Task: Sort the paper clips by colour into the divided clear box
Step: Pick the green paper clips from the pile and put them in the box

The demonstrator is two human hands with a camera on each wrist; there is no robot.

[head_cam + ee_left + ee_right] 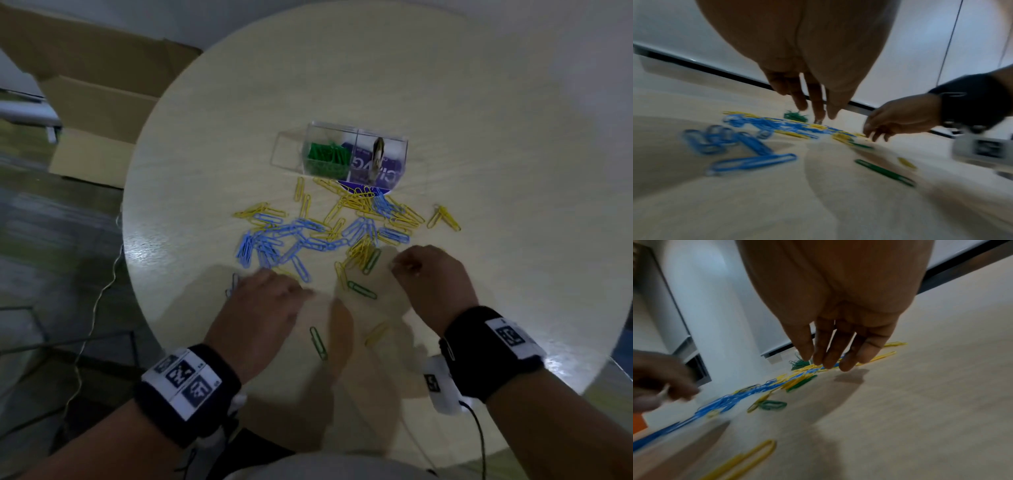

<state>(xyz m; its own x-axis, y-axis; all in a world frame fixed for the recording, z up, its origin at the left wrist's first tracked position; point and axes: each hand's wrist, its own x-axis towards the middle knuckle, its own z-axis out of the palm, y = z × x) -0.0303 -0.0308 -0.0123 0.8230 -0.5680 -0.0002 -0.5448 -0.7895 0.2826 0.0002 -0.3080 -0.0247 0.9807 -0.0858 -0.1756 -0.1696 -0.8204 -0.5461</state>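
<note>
A loose scatter of blue and yellow wire paper clips (325, 233) lies on the round, pale wood-grain surface (479, 137), spread just in front of the divided clear plastic box (354, 156), which stands near the middle of the surface. The box's left compartment holds a heap of green paper clips (327, 156); its right compartment shows a purple printed card (373, 168) seen through the walls, and the box's clear lid (286, 150) hangs open to the left of it. On the near side of the scatter, further from the box, lie stray green clips: one green paper clip (362, 290) between the two hands, another green paper clip (318, 342) nearer the person, and a single yellow paper clip (376, 332) to its right. The left hand (257, 308) hovers low over the near left fringe of the scatter, its fingers straight and close together, holding nothing that shows. The right hand (431, 277) is over the near right fringe; from the wrist view its fingers (830, 353) hang straight down, tips just above the surface, and no clip is seen in them. Both wrists wear black bands with printed markers (186, 377). Beyond the surface, far left of the box, stands an open brown cardboard carton (96, 102) on the floor.
</note>
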